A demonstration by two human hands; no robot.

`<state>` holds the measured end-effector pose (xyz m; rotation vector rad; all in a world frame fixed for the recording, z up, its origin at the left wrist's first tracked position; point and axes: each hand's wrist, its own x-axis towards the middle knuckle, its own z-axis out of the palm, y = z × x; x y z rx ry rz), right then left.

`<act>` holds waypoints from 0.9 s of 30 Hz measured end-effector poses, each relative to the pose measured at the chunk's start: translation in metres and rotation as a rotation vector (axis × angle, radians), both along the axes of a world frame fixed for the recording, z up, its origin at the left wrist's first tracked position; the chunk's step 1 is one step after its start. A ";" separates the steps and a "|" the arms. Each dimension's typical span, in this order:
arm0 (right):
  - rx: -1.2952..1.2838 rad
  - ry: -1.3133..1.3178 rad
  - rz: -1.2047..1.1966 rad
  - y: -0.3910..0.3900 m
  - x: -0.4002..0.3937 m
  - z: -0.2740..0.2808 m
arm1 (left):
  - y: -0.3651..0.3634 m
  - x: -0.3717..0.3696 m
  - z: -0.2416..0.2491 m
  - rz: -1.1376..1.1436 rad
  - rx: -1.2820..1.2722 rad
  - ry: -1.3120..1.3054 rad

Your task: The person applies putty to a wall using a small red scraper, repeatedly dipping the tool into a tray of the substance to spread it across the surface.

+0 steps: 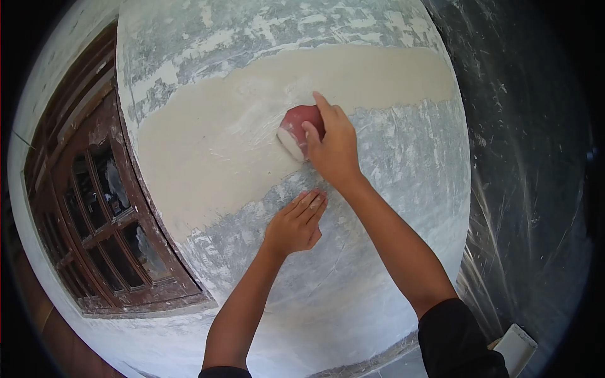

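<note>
Against a grey, patchy wall (391, 170), my right hand (334, 142) grips a dark red spreader (304, 116). Cream paste (290, 145) coats the spreader's lower left edge, which is at the wall. A wide band of smooth cream coating (208, 138) runs across the wall around and left of the spreader. Below it, my left hand (295, 222) is at the bare grey part, fingers together and pointing up to the right, with pale smears on the fingertips. Nothing shows in it.
A brown wooden window frame (101, 239) with small panes stands at the left. Dark, streaked surface (510, 157) lies beyond the wall's right edge. At the bottom right is a white rectangular object (515, 350) near my right sleeve.
</note>
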<state>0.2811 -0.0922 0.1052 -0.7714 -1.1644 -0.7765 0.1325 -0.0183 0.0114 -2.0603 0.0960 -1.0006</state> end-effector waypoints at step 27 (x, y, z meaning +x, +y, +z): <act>0.069 0.114 -0.071 -0.013 0.027 -0.002 | 0.001 0.002 0.000 0.009 0.011 -0.002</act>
